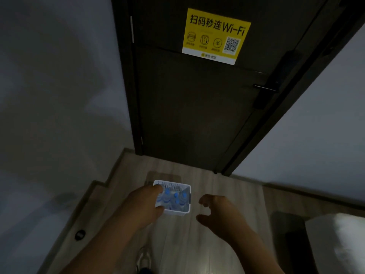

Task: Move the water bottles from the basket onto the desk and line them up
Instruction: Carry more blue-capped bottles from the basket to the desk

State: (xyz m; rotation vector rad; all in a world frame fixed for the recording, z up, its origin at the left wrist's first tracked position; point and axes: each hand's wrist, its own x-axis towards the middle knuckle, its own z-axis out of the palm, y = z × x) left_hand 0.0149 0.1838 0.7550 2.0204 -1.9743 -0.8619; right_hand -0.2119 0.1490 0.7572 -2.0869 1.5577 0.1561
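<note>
A small white perforated basket (173,184) sits on the wooden floor in front of a dark door. Several clear water bottles with blue caps (178,200) stand upright inside it. My left hand (145,204) reaches down over the basket's left side, its fingers and thumb spread around the left rim; whether it grips the rim I cannot tell. Right of the basket, a short gap away, my right hand (215,211) hovers with fingers curled apart and nothing in it. No desk is in view.
A dark closed door (197,107) with a yellow Wi-Fi sign (216,34) and a handle (265,89) stands just behind the basket. White walls close in on both sides. A white bed corner (335,240) lies at the lower right. My shoe (144,260) is below.
</note>
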